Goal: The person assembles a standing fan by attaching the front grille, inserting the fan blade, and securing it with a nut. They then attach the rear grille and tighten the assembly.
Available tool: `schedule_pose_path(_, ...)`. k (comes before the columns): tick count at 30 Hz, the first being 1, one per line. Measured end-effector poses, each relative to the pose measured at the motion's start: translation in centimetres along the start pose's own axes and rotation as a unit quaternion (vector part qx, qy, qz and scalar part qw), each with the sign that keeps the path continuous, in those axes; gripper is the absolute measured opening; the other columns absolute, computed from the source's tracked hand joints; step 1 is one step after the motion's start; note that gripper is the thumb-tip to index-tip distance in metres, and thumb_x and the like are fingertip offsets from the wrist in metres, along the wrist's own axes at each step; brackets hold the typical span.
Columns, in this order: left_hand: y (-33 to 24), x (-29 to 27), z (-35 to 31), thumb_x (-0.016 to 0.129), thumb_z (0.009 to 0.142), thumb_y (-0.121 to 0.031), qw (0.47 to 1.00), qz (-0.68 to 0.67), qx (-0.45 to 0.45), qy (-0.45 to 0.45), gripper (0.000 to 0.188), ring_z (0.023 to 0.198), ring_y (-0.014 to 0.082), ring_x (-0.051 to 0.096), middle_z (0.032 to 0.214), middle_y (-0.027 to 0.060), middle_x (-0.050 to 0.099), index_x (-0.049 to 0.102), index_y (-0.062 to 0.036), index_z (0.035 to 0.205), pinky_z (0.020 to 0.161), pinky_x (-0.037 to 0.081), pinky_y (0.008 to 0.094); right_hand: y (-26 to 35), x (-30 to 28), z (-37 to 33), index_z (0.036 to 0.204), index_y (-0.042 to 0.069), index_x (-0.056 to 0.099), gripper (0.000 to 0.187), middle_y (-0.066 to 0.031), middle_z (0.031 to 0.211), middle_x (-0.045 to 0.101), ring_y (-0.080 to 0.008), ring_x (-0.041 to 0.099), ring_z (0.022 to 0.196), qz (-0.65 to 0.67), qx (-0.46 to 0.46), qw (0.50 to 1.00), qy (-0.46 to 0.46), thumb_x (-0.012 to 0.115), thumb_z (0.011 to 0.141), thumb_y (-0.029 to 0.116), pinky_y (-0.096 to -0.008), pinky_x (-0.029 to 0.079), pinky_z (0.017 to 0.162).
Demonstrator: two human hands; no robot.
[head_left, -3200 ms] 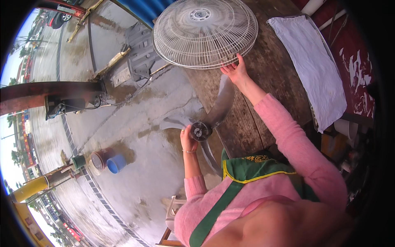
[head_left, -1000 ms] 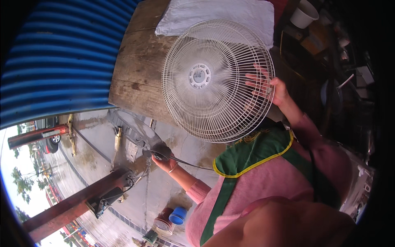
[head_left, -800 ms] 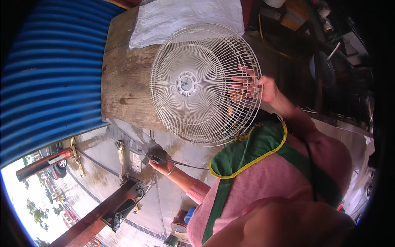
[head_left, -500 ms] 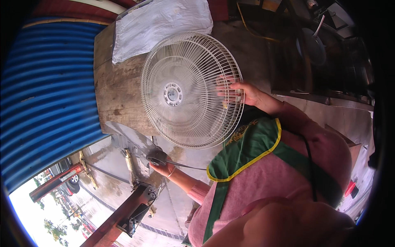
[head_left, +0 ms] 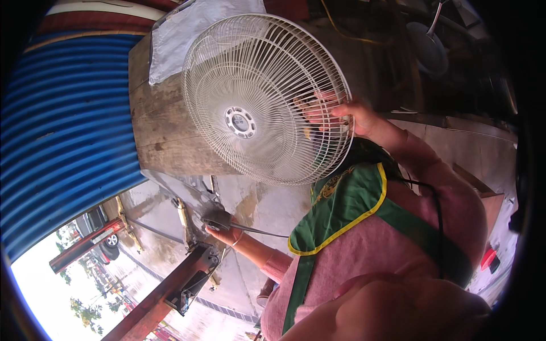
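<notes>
My right hand (head_left: 359, 115) grips the rim of a round, off-white wire fan grille (head_left: 241, 122), its fingers partly showing through the bars. The grille is held up and tilted, with a pale ring-shaped hub in its middle. Lower left, my left hand (head_left: 223, 233) is closed round the dark hub of a grey fan blade (head_left: 216, 216). One translucent blade reaches up and left from the hub, while another shows nearly edge-on toward my apron. The grille and blade are apart.
A wooden tabletop (head_left: 162, 131) lies behind the grille, with a white cloth (head_left: 173, 48) at its far end. Blue corrugated metal (head_left: 68, 125) borders the left. A red-brown beam (head_left: 159, 295) crosses the lower left. A dark pan (head_left: 426, 48) sits at the upper right.
The grille has risen and tilted more, with its right edge shifted right and my right hand moving along with it. My left hand and the fan blade have stayed nearly in place.
</notes>
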State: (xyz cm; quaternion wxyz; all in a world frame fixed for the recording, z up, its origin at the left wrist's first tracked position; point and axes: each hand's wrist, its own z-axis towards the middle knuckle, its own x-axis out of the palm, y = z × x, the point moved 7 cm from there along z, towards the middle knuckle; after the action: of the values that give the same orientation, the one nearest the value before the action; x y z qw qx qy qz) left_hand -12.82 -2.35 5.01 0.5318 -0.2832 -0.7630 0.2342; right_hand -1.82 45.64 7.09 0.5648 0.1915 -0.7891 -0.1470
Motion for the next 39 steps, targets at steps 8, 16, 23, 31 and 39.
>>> schedule_pose_path(8, 4.8, 7.6, -2.4, 0.061, 0.082, -0.04, 0.992, 0.025, -0.054, 0.107, 0.041, 0.087, 0.0211, 0.061, 0.102, 0.0076, 0.063, 0.06, -0.0071, 0.108, 0.074, 0.052, 0.0336, 6.2, -4.7, -14.1, 0.135, 0.001, 0.036, 0.066, -0.0326, 0.124, 0.048, -0.044, 0.053, 0.111, -0.06, -0.086, 0.984, -0.147, 0.057, 0.073, 0.009, -0.0495, 0.046, 0.092)
schedule_pose_path(16, 10.6, 19.7, -3.4, 0.056, 0.085, -0.041, 0.961, 0.039, -0.147, 0.23, 0.039, 0.055, 0.014, 0.051, 0.089, 0.0063, 0.06, 0.058, -0.0066, 0.103, 0.047, 0.044, 0.0243, 13.2, -4.5, -28.7, 0.134, 0.001, 0.039, 0.069, -0.03, 0.119, 0.053, -0.0413, 0.056, 0.108, -0.124, -0.219, 0.934, -0.255, 0.058, 0.069, 0.011, -0.0471, 0.046, 0.092)
schedule_pose_path(23, 17.5, 27.9, 4.6, 0.063, 0.082, -0.034, 0.907, 0.072, -0.193, 0.367, 0.032, 0.068, 0.0117, 0.058, 0.097, 0.0031, 0.063, 0.06, -0.0099, 0.104, 0.052, 0.049, 0.0254, 13.7, -3.0, -29.9, 0.119, -0.005, 0.054, 0.052, -0.0168, 0.104, 0.065, -0.0235, 0.063, 0.097, -0.283, -0.231, 0.895, -0.258, 0.062, 0.067, -0.003, -0.0324, 0.048, 0.087)
schedule_pose_path(31, 29.3, 38.0, 6.3, 0.064, 0.08, -0.032, 0.846, 0.092, -0.29, 0.438, 0.048, 0.1, 0.0233, 0.062, 0.114, 0.0094, 0.062, 0.055, -0.0083, 0.121, 0.084, 0.053, 0.0363, 8.9, -1.9, -33.6, 0.104, -0.003, 0.064, 0.038, -0.0071, 0.09, 0.069, -0.0123, 0.063, 0.078, -0.403, -0.039, 0.858, -0.318, 0.073, 0.068, 0.005, -0.0237, 0.049, 0.07)
schedule_pose_path(39, 41.3, 44.3, 1.3, 0.066, 0.079, -0.031, 0.759, 0.1, -0.447, 0.462, 0.044, 0.09, 0.0212, 0.066, 0.107, 0.0069, 0.065, 0.057, -0.0091, 0.116, 0.072, 0.057, 0.0394, 1.8, -1.3, -41.1, 0.094, 0.001, 0.067, 0.033, -0.0057, 0.077, 0.068, -0.0111, 0.06, 0.07, -0.407, 0.071, 0.814, -0.408, 0.072, 0.063, 0.014, -0.0285, 0.047, 0.063)
